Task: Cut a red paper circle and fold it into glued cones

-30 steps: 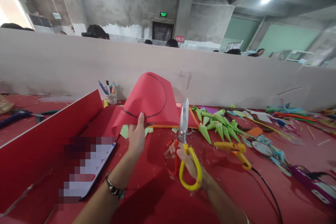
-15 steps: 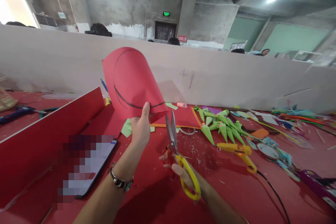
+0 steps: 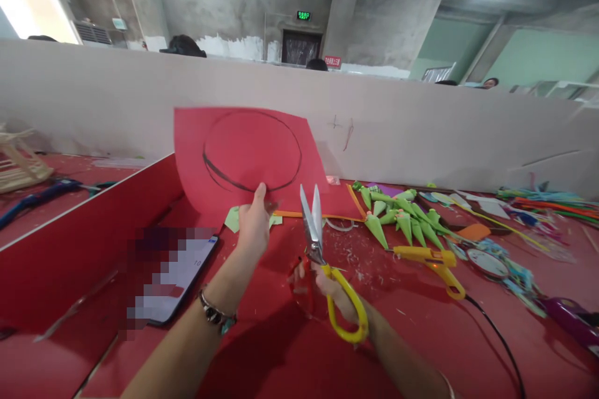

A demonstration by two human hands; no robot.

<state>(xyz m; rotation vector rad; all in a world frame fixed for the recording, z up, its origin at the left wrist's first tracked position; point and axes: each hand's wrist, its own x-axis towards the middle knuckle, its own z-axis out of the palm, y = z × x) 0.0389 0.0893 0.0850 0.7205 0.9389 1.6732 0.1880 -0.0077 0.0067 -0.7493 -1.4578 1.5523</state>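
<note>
The left hand [image 3: 254, 221] pinched a red sheet [image 3: 253, 146] near its bottom, thumb in front; the right hand [image 3: 334, 290] gripped scissors [image 3: 314, 250], blades parted, pointing up. The sheet, slightly bowed, stood above the red table [image 3: 262, 349], bearing a dark oval [image 3: 227, 176], thicker at lower left. Green cones [image 3: 405, 218] lay rightward; far left, a slatted wooden frame [image 3: 21, 162], contents unclear to me.

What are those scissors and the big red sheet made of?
Scissors: the blades look like polished metal, being silvery and shiny. The yellow handle is perhaps plastic or coated metal, with smooth, even colour. Red sheet: probably paper or thin card, matte, since it curves without glare.
</note>
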